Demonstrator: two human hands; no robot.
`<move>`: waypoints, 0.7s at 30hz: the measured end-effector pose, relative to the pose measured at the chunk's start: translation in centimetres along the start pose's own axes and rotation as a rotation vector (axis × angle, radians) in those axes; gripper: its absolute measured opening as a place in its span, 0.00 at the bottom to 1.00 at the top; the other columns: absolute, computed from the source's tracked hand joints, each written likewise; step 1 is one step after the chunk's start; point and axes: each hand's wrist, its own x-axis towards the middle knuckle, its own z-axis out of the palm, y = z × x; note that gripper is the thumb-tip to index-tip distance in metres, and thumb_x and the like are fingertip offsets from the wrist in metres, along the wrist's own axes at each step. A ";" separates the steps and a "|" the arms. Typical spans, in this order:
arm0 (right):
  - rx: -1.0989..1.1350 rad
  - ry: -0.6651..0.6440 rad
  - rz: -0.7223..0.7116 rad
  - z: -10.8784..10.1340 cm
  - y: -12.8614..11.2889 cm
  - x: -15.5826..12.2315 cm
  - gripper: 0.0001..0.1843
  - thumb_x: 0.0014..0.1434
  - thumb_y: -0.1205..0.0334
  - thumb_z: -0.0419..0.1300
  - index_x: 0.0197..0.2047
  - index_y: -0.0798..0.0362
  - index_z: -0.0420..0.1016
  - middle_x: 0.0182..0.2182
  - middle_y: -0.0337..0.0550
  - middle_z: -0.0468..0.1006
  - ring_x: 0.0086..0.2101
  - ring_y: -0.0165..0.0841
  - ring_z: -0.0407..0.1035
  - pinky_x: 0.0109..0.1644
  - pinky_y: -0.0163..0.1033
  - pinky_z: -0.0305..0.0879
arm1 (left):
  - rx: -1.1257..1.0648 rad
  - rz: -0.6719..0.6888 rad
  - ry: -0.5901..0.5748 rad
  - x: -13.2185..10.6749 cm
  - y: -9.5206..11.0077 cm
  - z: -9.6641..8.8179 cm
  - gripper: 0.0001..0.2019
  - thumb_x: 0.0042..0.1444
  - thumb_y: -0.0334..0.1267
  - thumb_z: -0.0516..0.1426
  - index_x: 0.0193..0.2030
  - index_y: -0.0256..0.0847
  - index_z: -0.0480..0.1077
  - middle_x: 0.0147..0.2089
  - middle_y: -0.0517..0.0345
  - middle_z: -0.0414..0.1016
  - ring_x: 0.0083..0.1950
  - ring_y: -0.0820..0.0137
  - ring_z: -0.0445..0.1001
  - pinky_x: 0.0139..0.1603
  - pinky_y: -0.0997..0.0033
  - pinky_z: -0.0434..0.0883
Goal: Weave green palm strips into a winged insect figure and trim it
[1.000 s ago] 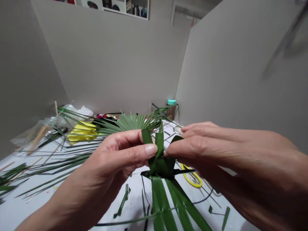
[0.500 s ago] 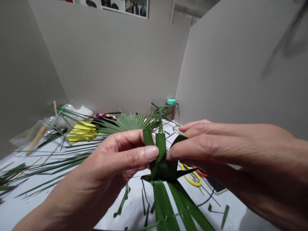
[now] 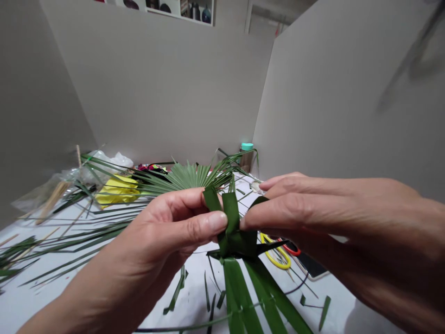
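Observation:
Between my hands is a woven palm leaf piece [image 3: 239, 243], its strips folded into a knot with long flat blades spreading down toward me. My left hand [image 3: 181, 222] pinches the upright strips on the left side between thumb and forefinger. From the right, my right hand [image 3: 299, 204] presses its fingertips on the knot's right side, by a folded strip; its thumb is mostly hidden underneath. A dark pointed strip end sticks out to the right below the fingers. A thin strand crosses the lower blades.
Behind lies a fan palm leaf [image 3: 194, 176]. Yellow-handled scissors [image 3: 278, 255], a red handle [image 3: 290, 248] and a phone [image 3: 313, 266] lie at right. A yellow bundle [image 3: 118, 190] and plastic bags [image 3: 107, 164] sit left, a teal-lidded bottle [image 3: 246, 155] at the back. Leaf scraps [image 3: 177, 292] litter the white table.
The upright strips lean slightly further left, and the woven piece has tilted a little. Both hands keep nearly the same hold.

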 end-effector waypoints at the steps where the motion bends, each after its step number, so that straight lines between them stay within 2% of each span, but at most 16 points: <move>1: -0.023 0.001 0.002 0.0 -0.1 0.1 0.22 0.67 0.78 0.55 0.54 0.42 0.78 0.50 0.33 0.82 0.41 0.26 0.80 0.41 0.27 0.77 | -0.001 0.004 -0.005 -0.1 0.0 0.0 0.13 0.63 0.31 0.62 0.45 0.52 0.86 0.50 0.59 0.87 0.64 0.56 0.76 0.64 0.61 0.71; 3: -0.064 0.025 -0.020 0.0 -0.3 0.4 0.17 0.70 0.74 0.55 0.51 0.44 0.79 0.46 0.33 0.82 0.38 0.25 0.78 0.37 0.26 0.75 | -0.006 0.003 -0.003 -0.1 -0.1 -0.1 0.12 0.63 0.32 0.62 0.45 0.52 0.86 0.51 0.59 0.87 0.64 0.56 0.76 0.63 0.60 0.71; 6: -0.103 0.052 -0.061 0.0 -0.4 0.7 0.13 0.71 0.71 0.58 0.50 0.45 0.79 0.43 0.32 0.82 0.37 0.23 0.77 0.36 0.23 0.73 | -0.010 0.005 0.027 -0.2 -0.2 0.0 0.11 0.61 0.32 0.64 0.45 0.52 0.86 0.51 0.58 0.87 0.63 0.55 0.76 0.62 0.59 0.72; 11: -0.110 0.045 -0.048 -0.2 -0.2 0.6 0.18 0.69 0.76 0.56 0.53 0.44 0.78 0.45 0.30 0.82 0.39 0.23 0.77 0.40 0.21 0.74 | -0.009 -0.006 0.047 -0.2 -0.2 0.2 0.13 0.60 0.29 0.63 0.43 0.51 0.86 0.50 0.59 0.87 0.62 0.56 0.77 0.61 0.61 0.73; 16: -0.110 0.110 -0.094 -0.1 -0.3 0.2 0.15 0.67 0.75 0.60 0.50 0.46 0.79 0.42 0.29 0.83 0.37 0.22 0.78 0.39 0.21 0.74 | -0.018 -0.004 0.054 -0.3 -0.3 0.1 0.14 0.60 0.28 0.63 0.46 0.52 0.86 0.51 0.59 0.87 0.61 0.56 0.78 0.59 0.63 0.74; 21: -0.075 0.095 -0.018 0.7 -0.2 0.7 0.17 0.70 0.74 0.52 0.46 0.45 0.78 0.39 0.30 0.83 0.35 0.25 0.78 0.46 0.31 0.76 | 0.004 0.010 0.035 -0.5 -0.2 0.0 0.12 0.63 0.32 0.63 0.45 0.53 0.86 0.49 0.60 0.88 0.61 0.57 0.79 0.60 0.61 0.73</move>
